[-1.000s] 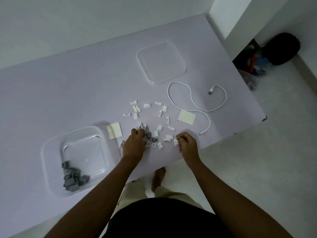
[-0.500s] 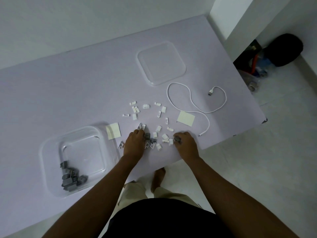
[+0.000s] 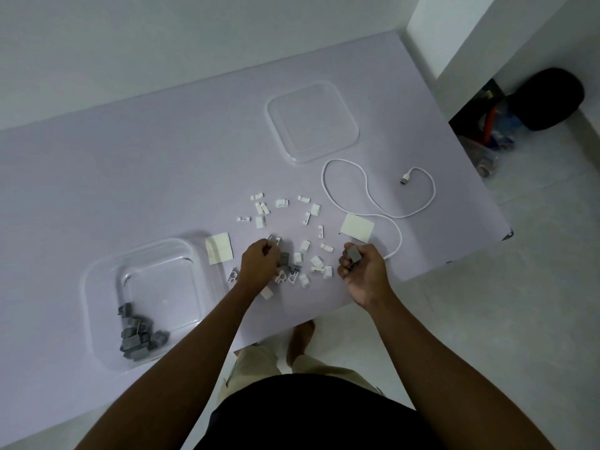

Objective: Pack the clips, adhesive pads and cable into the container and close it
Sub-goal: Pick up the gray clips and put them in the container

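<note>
A clear square container (image 3: 97,287) stands at the near left of the lilac table, with several grey clips (image 3: 138,337) in its near corner. Its clear lid (image 3: 313,121) lies farther back. Several white clips (image 3: 281,203) and a few grey ones (image 3: 284,258) are scattered mid-table. One adhesive pad (image 3: 220,251) lies beside the container, another (image 3: 357,227) near the white cable (image 3: 373,186). My left hand (image 3: 259,266) is curled knuckles-up over the clips; what it holds is hidden. My right hand (image 3: 363,271) is lifted, shut on a grey clip (image 3: 354,254).
The table's near edge (image 3: 324,311) runs just under my hands, with its right corner beyond the cable. My bare feet stand on the pale floor below. A dark bag (image 3: 548,102) and clutter sit on the floor at the far right, by a white wall corner.
My right hand went down onto the clips at the near edge, then rose and turned with a grey clip pinched in its fingers. My left hand stayed curled over the pile.
</note>
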Available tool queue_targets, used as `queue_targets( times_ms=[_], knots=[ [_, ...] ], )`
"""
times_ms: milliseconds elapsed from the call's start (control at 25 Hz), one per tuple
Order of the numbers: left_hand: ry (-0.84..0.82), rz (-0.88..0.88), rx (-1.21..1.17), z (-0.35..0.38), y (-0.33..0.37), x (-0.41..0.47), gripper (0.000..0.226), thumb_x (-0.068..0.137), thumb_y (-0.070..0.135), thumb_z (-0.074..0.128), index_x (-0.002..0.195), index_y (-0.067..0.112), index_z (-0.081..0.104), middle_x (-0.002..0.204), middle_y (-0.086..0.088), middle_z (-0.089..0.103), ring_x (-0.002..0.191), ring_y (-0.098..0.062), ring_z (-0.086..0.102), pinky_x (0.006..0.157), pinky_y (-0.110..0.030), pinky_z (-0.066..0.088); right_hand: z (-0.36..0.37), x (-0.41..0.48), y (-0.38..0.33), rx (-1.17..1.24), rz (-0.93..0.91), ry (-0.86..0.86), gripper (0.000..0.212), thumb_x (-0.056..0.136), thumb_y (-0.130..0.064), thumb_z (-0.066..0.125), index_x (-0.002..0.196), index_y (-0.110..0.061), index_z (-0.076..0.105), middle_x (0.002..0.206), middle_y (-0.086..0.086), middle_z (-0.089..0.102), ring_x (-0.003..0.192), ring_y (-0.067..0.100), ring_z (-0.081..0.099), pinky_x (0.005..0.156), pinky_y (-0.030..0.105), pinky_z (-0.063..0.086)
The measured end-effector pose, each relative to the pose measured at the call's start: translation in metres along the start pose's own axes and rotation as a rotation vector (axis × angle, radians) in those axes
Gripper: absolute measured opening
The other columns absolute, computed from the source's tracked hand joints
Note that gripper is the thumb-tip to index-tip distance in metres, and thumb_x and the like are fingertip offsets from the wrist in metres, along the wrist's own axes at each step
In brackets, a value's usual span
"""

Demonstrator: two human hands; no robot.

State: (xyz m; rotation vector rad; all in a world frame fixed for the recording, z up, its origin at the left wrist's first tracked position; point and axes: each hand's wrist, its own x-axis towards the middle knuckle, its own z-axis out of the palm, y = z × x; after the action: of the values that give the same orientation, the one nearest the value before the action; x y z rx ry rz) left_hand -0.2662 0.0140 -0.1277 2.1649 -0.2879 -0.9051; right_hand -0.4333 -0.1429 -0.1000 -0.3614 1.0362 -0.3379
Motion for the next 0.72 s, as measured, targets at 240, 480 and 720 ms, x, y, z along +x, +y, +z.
queue_targets(
  times_ms=[240, 480, 720],
  knots=[
    [-0.009, 0.069, 0.251, 0.004, 0.015, -0.001, 0.03, 0.093, 0.025, 0.053, 0.068, 0.009, 0.049, 0.062, -0.002, 0.049, 0.054, -0.011, 0.043, 0.054, -0.028, 0.033, 0.015, -0.001, 0.009, -0.426, 0.041, -0.012, 0.027, 0.091, -0.027, 0.061, 0.068, -0.012, 0.06, 0.066, 0.007, 0.052, 0.05, 0.016, 0.043, 0.046, 0.025, 0.027],
    [-0.063, 0.12, 0.509, 0.007, 0.02, 0.003, 0.023, 0.089, 0.029, 0.064, 0.082, 0.007, 0.065, 0.068, -0.001, 0.058, 0.063, -0.017, 0.062, 0.055, -0.02, 0.038, 0.022, 0.013, 0.035, -1.19, -0.435, -0.031, 0.016, 0.085, -0.025, 0.076, 0.083, -0.009, 0.077, 0.068, -0.004, 0.07, 0.06, 0.007, 0.061, 0.062, 0.02, 0.047],
    [0.116, 0.101, 0.356, -0.012, 0.037, -0.003, 0.029, 0.093, 0.032, 0.06, 0.078, 0.008, 0.063, 0.067, 0.0, 0.057, 0.059, -0.01, 0.05, 0.054, -0.02, 0.034, 0.035, 0.022, 0.066, -1.625, -0.618, -0.119, 0.017, 0.089, -0.027, 0.069, 0.097, -0.013, 0.075, 0.095, 0.005, 0.075, 0.085, 0.018, 0.069, 0.077, 0.028, 0.054]
  ],
)
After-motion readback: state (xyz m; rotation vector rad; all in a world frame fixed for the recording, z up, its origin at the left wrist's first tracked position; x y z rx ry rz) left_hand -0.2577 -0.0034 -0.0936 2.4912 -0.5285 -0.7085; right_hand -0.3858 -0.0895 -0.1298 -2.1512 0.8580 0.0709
